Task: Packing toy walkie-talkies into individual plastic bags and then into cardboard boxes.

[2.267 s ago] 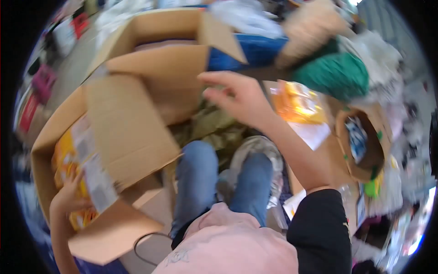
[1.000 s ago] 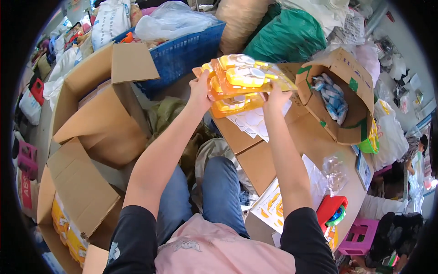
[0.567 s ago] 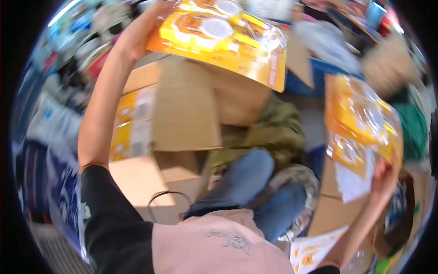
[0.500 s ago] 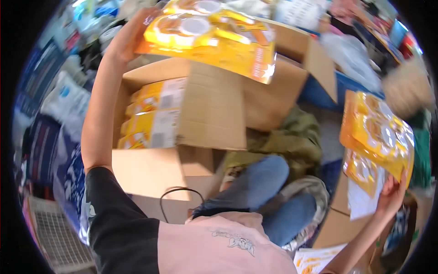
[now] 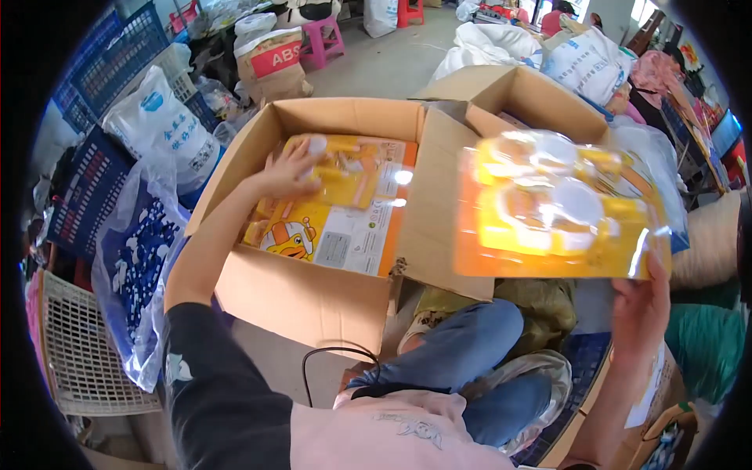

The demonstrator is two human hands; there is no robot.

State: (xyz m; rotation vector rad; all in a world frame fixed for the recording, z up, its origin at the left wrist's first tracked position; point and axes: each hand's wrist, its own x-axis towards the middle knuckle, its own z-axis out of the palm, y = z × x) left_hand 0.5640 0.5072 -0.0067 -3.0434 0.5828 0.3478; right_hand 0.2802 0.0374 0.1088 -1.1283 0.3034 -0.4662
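Observation:
My left hand reaches into the open cardboard box, its fingers spread on a yellow and orange blister pack lying there. Beneath that pack, another yellow package with a cartoon duck face and a white printed panel shows. On the right, my right hand grips a second yellow and orange blister pack by its lower right corner. White round parts and yellow pieces sit under its clear plastic bulges. This pack is held up beside the box's right flap and is slightly blurred.
A second open carton stands behind the first. On the left are a clear bag of blue and white pieces, a pale crate and blue crates. White sacks lie beyond. At right, another person's arm shows.
My left hand has brought its pack down into the box and its fingers have spread. My right hand has raised its pack and moved it left, toward the box. The view has tilted up.

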